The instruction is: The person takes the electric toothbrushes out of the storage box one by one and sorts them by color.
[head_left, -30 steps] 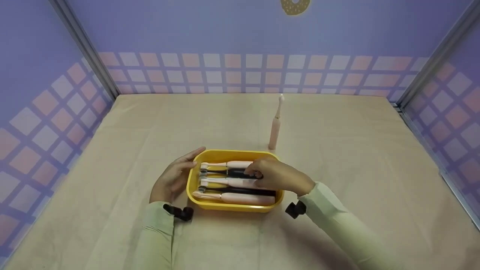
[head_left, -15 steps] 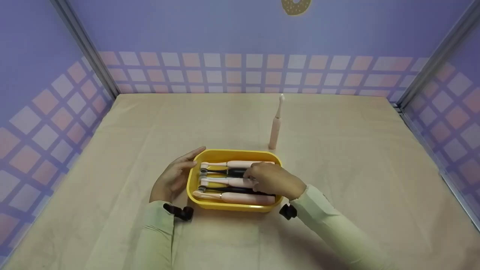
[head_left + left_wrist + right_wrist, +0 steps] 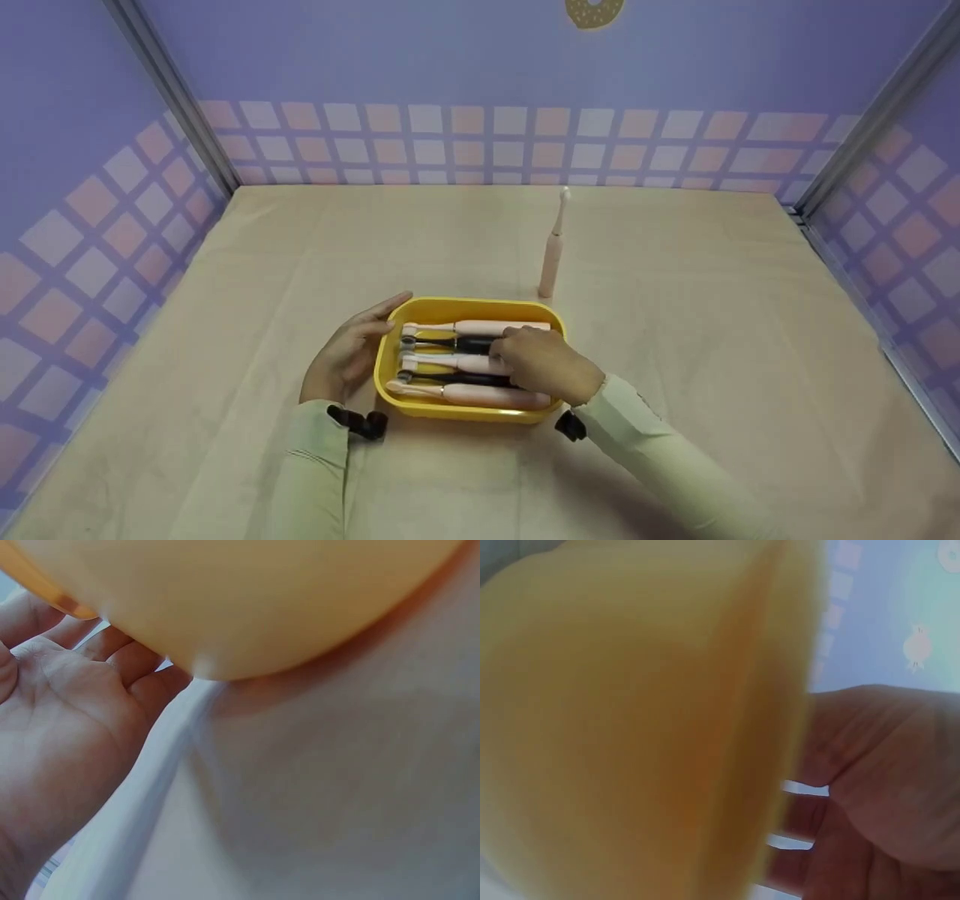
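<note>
A yellow storage box [image 3: 465,415] holds several electric toothbrushes side by side, heads to the left. My left hand [image 3: 346,352] grips the box's left end, thumb at the rim and fingers against the outer wall; the left wrist view shows those fingers touching the box [image 3: 300,607]. Inside the box, my right hand [image 3: 547,364] lies over the handles of the middle pale pink toothbrush [image 3: 480,364] and its black neighbours [image 3: 474,345]. Its fingertips are mostly hidden there, and the box wall [image 3: 630,727] blocks them in the right wrist view.
One pink electric toothbrush [image 3: 551,262] stands upright on the cloth-covered table [image 3: 675,300], just behind the box's right corner. Purple checkered walls [image 3: 480,142] enclose the back and sides, with metal posts at the corners.
My right hand has shifted slightly left and lower over the toothbrush handles, uncovering the right end of the rearmost pink one. The left hand and the box hold their place.
</note>
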Demonstrator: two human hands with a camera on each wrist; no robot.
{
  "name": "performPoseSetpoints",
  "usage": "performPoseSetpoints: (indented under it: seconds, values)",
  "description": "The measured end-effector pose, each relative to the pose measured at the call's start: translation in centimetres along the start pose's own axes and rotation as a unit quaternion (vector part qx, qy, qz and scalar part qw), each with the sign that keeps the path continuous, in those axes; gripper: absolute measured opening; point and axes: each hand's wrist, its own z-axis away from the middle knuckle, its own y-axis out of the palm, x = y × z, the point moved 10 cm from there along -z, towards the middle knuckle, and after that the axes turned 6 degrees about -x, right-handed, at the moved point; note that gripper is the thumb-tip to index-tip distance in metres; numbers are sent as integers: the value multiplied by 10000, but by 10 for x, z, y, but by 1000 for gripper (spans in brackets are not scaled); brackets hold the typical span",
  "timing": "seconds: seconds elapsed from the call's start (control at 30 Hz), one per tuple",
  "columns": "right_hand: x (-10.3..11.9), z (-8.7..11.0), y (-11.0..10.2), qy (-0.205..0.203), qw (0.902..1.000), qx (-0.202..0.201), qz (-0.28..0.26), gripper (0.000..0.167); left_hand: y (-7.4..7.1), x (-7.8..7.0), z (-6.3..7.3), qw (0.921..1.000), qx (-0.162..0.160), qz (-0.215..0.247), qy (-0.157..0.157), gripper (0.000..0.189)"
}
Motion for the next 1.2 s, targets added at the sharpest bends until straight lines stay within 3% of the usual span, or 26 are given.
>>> performPoseSetpoints:
  seconds: [0.37,0.67,0.8,1.0,1.2]
  values:
    - [4,1,0,-241,9972,-297,636,14,4,-3,-1,9997,175,-169,97,56]
    - [-5,0,2,86,9990,-141,406,20,3,-3,-1,9995,145,-233,125,56]
    - [-3,-1,2,-77,9992,-262,307,20,2,-2,-1,9996,77,-235,111,56]
    - [-6,0,3,-10,9995,-282,110,19,1,-1,0,9998,-16,-201,81,56]
    - [-3,0,0,-228,9986,-456,128,18,4,-2,1,9995,174,-264,74,57]
